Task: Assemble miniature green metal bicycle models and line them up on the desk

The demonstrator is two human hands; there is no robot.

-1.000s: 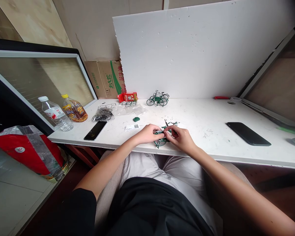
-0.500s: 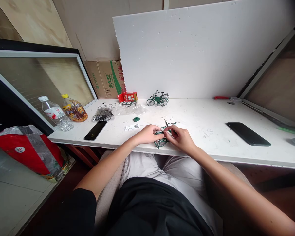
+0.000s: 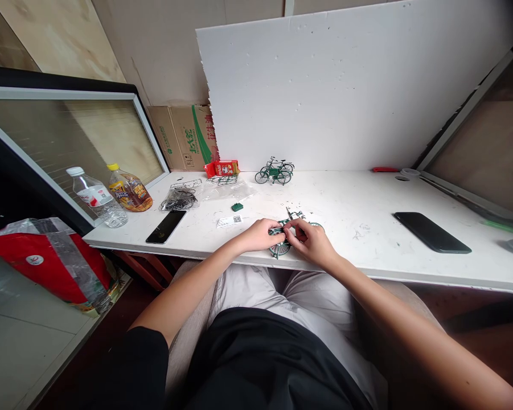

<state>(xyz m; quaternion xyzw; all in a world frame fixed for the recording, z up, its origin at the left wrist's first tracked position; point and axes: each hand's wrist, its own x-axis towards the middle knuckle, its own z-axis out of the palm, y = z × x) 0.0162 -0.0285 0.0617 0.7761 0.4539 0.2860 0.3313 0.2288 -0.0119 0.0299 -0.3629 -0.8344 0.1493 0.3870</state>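
Observation:
A small green model bicycle [image 3: 278,249] lies between my hands near the table's front edge, its spoked wheel showing below my fingers. My left hand [image 3: 259,234] is closed on the wheel end of it. From the right, my right hand [image 3: 311,240] pinches at the middle of the same bicycle, thumb and forefinger together; much of the frame is hidden behind it. A thin dark tool or part sticks up by the right fingertips, too small to name. Tiny dark bits are scattered just beyond. A small green block-like piece [image 3: 237,207] lies to the left.
Another green model bicycle [image 3: 274,172] stands at the back. Leftward are a bag of dark parts [image 3: 179,199], a phone [image 3: 166,226], two bottles [image 3: 130,191] and a red packet [image 3: 222,168]. A black phone-like slab [image 3: 432,232] lies right; a white board [image 3: 316,91] stands behind.
My right hand has shifted slightly left and down, and the bicycle has turned a little, so part of its other wheel now shows past my right hand.

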